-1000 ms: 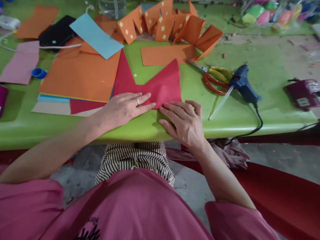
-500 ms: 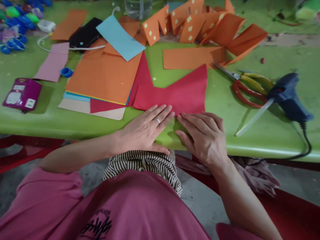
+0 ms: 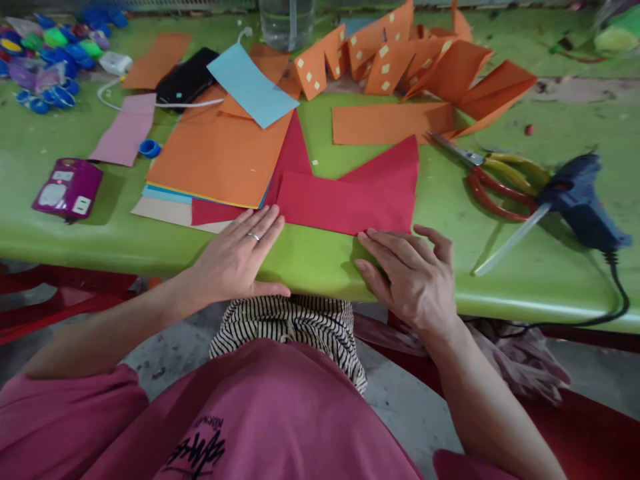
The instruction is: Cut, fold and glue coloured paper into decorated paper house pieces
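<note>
A folded sheet of red paper [image 3: 345,200] lies on the green table, its fold along the edge nearest me and one corner pointing up at the right. My left hand [image 3: 240,250], with a ring on one finger, lies flat with fingers stretched; its fingertips touch the left end of the fold. At the right part of the fold, my right hand [image 3: 410,273] presses its fingertips down, fingers slightly bent and thumb apart. Left of the red paper is a stack of coloured sheets [image 3: 215,160], orange on top.
Scissors [image 3: 500,180] and a blue glue gun [image 3: 580,200] with its cord lie at right. Folded orange paper strips [image 3: 390,57] stand at the back. A purple box [image 3: 67,190], a black phone-like object [image 3: 187,79] and a light blue paper piece [image 3: 254,87] are at left.
My left hand has slid leftward along the fold to the left end of the red paper. The folded layer now lies flatter. My right hand stays almost in place.
</note>
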{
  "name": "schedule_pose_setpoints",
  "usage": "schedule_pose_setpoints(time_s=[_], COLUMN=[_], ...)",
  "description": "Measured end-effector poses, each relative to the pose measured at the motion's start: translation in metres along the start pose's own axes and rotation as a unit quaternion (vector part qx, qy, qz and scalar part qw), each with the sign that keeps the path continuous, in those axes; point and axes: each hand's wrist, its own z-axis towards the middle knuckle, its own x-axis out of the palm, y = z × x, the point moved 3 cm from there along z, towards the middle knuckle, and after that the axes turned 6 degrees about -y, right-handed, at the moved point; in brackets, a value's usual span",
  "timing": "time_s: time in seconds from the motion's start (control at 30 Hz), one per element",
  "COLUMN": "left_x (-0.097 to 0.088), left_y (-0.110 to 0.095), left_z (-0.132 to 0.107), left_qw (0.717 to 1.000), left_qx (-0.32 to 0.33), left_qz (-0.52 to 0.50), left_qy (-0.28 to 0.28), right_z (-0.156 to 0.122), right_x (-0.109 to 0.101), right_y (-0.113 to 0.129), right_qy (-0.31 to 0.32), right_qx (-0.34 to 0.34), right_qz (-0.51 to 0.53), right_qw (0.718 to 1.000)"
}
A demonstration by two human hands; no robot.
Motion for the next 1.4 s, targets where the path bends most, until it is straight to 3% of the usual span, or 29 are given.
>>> schedule_pose_setpoints(time_s=[0.1, 0.23, 0.5, 0.7, 0.93, 1.07, 1.23, 1.4], left_x=[-0.013, -0.024, -0.007, 0.003, -0.006, -0.008, 0.014, 0.026], left_y=[0.012, 0.021, 0.019, 0.006, 0.001, -0.011, -0.045, -0.053], left_z=[-0.008, 0.0, 0.031, 0.022, 0.002, 0.015, 0.04, 0.038], left_qw=[0.998, 0.993, 0.994, 0.998, 0.999, 0.999, 1.0, 1.0], left_qx=[-0.046, -0.102, -0.091, -0.04, -0.014, -0.034, 0.01, 0.004], left_qz=[-0.003, 0.009, 0.012, 0.002, -0.003, 0.016, -0.013, -0.006], left_qy=[-0.033, -0.063, -0.067, -0.053, -0.035, -0.039, -0.012, -0.004], right_z=[-0.001, -0.002, -0.002, -0.002, 0.0, 0.001, -0.003, -0.024], right_x=[0.002, 0.004, 0.005, 0.005, 0.004, 0.004, 0.002, -0.016], right_y=[-0.002, -0.004, -0.003, -0.002, -0.001, 0.002, 0.002, -0.01], right_qy=[-0.001, -0.011, -0.023, -0.024, -0.028, -0.037, -0.03, -0.042], right_qx=[0.004, 0.012, -0.006, -0.015, -0.036, -0.043, -0.024, 0.039], right_qz=[0.015, 0.026, 0.0, -0.018, -0.045, -0.049, -0.049, -0.084], right_qw=[1.0, 1.0, 1.0, 0.999, 0.998, 0.997, 0.998, 0.995])
